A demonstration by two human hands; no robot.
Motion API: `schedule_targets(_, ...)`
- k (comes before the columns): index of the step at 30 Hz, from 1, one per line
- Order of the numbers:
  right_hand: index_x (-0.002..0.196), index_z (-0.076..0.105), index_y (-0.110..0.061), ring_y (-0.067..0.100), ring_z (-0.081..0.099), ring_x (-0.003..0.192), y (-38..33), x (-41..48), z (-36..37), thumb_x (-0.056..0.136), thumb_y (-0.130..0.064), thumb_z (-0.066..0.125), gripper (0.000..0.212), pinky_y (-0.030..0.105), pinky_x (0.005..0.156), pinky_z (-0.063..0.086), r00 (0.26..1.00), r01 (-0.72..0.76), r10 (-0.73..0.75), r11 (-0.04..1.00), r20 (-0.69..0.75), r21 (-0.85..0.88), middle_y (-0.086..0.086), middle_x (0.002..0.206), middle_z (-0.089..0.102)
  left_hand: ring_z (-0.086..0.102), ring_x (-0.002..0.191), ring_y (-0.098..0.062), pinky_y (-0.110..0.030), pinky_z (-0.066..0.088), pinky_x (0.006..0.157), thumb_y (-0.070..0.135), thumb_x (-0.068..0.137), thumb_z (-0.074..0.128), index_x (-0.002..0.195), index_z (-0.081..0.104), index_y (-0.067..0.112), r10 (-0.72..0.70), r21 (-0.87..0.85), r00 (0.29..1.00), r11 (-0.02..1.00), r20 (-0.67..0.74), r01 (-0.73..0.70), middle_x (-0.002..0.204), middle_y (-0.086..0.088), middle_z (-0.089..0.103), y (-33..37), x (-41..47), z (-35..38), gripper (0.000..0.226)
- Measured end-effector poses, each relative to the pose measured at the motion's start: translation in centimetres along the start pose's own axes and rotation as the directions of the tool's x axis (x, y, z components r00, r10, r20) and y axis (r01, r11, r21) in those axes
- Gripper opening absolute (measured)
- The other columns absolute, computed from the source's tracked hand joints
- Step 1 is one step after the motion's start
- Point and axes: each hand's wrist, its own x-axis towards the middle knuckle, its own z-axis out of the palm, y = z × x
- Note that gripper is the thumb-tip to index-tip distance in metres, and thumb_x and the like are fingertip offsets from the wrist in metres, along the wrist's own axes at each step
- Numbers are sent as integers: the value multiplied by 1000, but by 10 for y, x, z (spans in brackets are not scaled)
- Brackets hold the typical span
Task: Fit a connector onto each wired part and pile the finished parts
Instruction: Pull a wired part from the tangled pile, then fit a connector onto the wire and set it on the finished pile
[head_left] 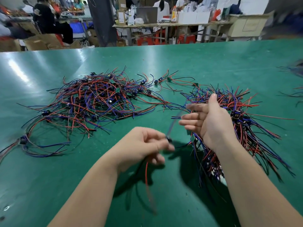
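Observation:
My left hand (pixel 144 145) is raised over the green table (pixel 213 63) and pinches a wired part (pixel 146 174) near its small black connector; red and black leads hang below the fingers, and a blurred blue lead runs up to the right. My right hand (pixel 206 122) is held just to the right, palm turned left, fingers relaxed and spread, holding nothing. A large tangled heap of red, blue and black wired parts (pixel 98 99) lies at centre left. A second heap (pixel 237 125) lies behind and under my right hand.
A few loose wired parts (pixel 32 145) lie at the left edge, and more wires (pixel 293 94) show at the far right. Beyond the table's far edge are other benches, cardboard boxes, red stools and seated people.

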Motion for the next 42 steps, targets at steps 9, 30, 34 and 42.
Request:
schedule_targets(9,92,77,-20,6,68,69,35,-18,20,74,-14,77,19,34,74,58,856,511,-425,602,295,-613,-9,80,73,46,58,-8,-24,49,62,14,75,68,115,57,42,396,435,892,858,-219,-275,104,12,72,-21,16,11,50)
schedule_targets(30,96,72,-14,32,53,106,-9,-1,-28,85,-17,63,14,50,94,41,699,387,-713,314,54,-867,13,106,59,50,107,-27,-41,24,92,42,94,49,100,67,34,301,584,501,440,-812,682,93,4,60,-24,9,-77,20)
schedule_targets(34,91,72,-10,28,58,95,2,-10,-12,83,-8,65,11,47,87,45,639,537,-751,280,167,-795,9,97,62,50,95,-27,-38,17,83,38,94,52,87,66,33,517,634,379,530,-768,563,82,5,68,-23,9,-71,17)
schedule_targets(42,88,72,-5,23,58,87,12,-12,-1,82,-2,66,9,27,82,42,622,626,-725,234,295,-744,7,90,63,55,99,-22,-39,26,86,52,87,59,104,68,34,336,628,530,429,-778,650,92,7,66,-30,12,-80,27)
